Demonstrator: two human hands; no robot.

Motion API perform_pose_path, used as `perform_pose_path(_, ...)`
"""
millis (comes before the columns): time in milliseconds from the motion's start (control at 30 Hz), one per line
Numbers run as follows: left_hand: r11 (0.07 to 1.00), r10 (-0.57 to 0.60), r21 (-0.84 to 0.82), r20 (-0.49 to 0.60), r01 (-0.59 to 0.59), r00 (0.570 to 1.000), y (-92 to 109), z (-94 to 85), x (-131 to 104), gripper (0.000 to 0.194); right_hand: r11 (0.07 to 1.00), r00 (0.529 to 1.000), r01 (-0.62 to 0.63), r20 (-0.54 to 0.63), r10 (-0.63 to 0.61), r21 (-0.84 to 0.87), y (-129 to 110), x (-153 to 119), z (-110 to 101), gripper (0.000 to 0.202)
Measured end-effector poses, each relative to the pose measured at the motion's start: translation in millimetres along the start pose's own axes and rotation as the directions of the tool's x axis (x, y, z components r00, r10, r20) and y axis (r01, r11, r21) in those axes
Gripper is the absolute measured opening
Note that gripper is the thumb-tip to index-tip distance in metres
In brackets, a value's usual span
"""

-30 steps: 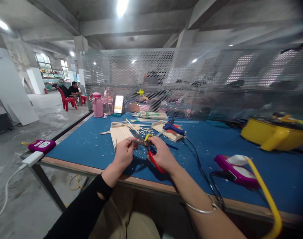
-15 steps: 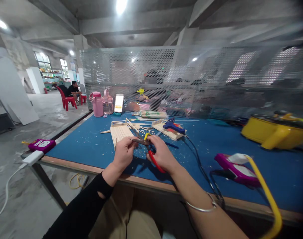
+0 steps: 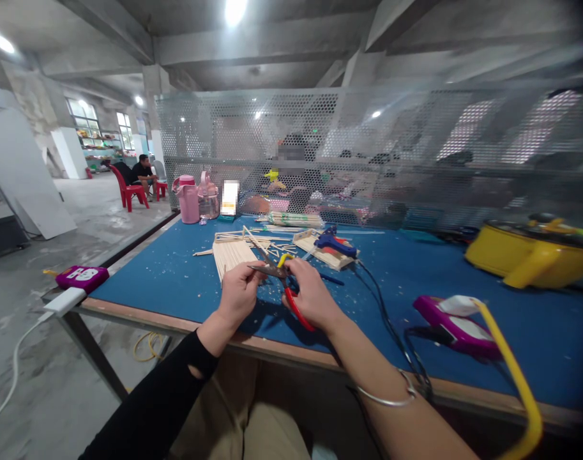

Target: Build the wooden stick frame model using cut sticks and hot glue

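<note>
My right hand (image 3: 310, 295) is closed around the handles of a pair of scissors (image 3: 298, 312), one red and one yellow. Their dark blades stand apart and point left toward my left hand (image 3: 238, 295). That hand is closed in a pinch right at the blades; whatever its fingers hold is too small and hidden to make out. Just beyond it lies a flat panel of pale wooden sticks (image 3: 232, 254) with a low stick frame at its far edge. Cut stick pieces (image 3: 284, 248) are scattered behind the scissors.
A blue glue gun (image 3: 336, 244) rests on a small wooden tray (image 3: 310, 241), its cord running right. Bundled sticks (image 3: 295, 219), a pink flask (image 3: 188, 201) and a phone (image 3: 230, 198) stand at the back. Purple power strips (image 3: 456, 326) and a yellow container (image 3: 530, 255) are rightward.
</note>
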State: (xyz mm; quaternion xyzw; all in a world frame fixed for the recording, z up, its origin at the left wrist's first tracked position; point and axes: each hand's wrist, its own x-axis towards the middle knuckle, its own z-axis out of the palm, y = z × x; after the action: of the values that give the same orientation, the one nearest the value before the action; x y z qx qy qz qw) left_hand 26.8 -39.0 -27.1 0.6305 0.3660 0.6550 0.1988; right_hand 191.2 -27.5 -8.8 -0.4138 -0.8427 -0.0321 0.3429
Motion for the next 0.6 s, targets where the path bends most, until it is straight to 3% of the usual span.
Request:
perform_pose_path(367, 0.997, 0.046, 0.068, 0.022, -0.048, 0.999, -1.2, -0.5, -1.7, 0.017, 1.000, 0.999, -0.008, 0.046, 0.010, -0.026, -1.9, 0.2, -0.8, 0.036)
perform_pose_path(600, 0.997, 0.014, 0.070, 0.014, -0.015, 1.000, 5.0, -1.5, -0.7, 0.017, 1.000, 1.000, -0.021, -0.006, 0.022, 0.013, -6.9, 0.3, -1.2, 0.025)
